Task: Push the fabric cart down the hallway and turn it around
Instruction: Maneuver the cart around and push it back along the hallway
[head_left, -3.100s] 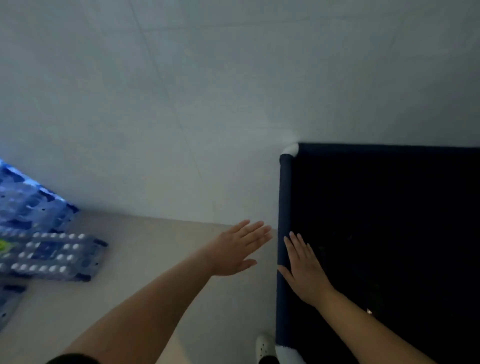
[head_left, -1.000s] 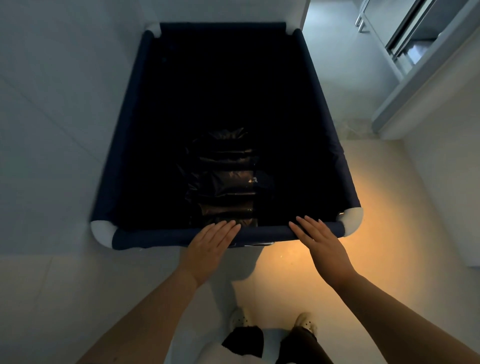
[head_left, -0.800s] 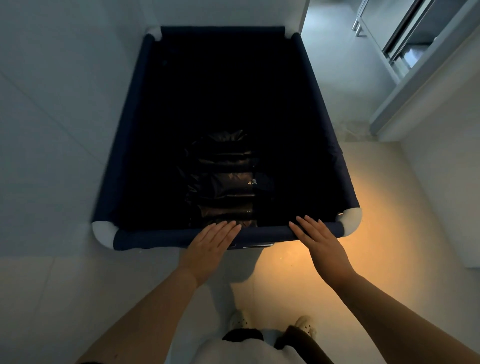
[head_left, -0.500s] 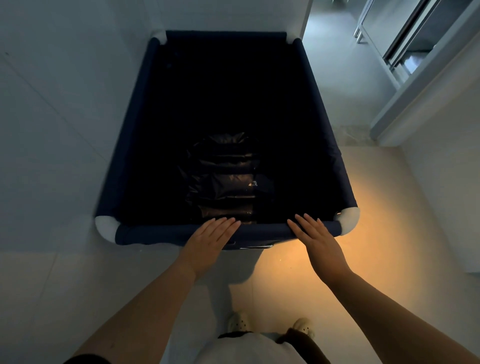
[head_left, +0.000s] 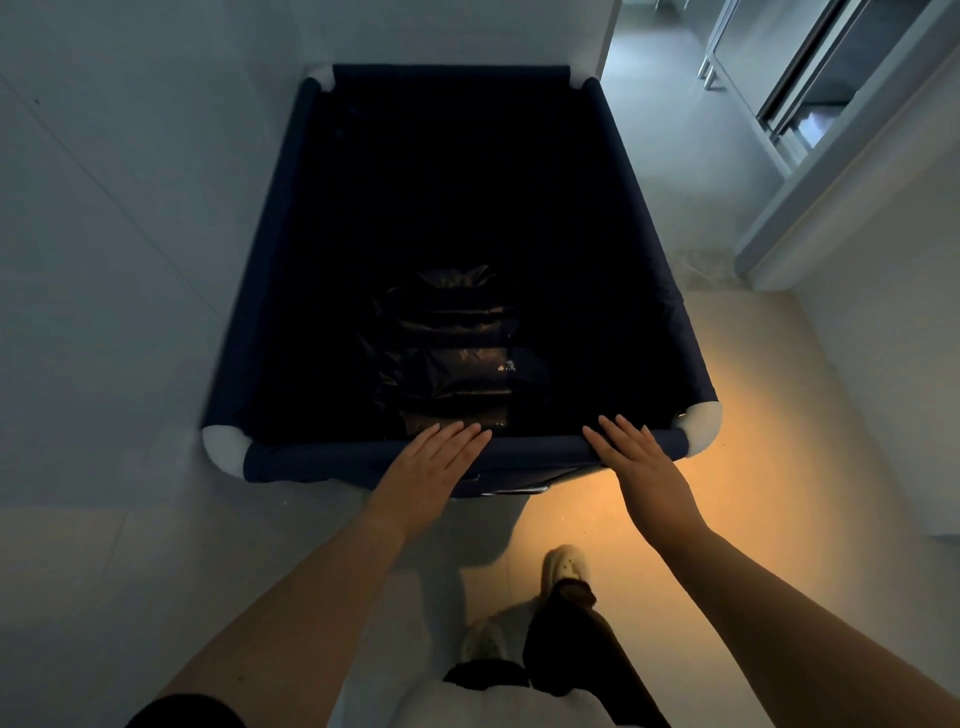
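The fabric cart (head_left: 311, 460) is a deep dark-blue bin with white corner caps, standing straight ahead of me with its long axis pointing away. A shiny black bundle (head_left: 447, 353) lies at its bottom. My left hand (head_left: 434, 462) lies flat on the near top rail, left of centre, fingers straight. My right hand (head_left: 641, 465) lies flat on the same rail near the right corner cap, fingers straight.
A white wall (head_left: 104, 234) runs close along the cart's left side. To the right stands a wall corner with a door frame (head_left: 841, 166), and the hallway floor (head_left: 670, 119) continues beyond it. My feet (head_left: 563, 571) are just behind the cart.
Three seconds ago I stood at the cart's side with hands at its left rail. Now both palms press the end rail. In the last second the cart rolled a little forward down the hallway.
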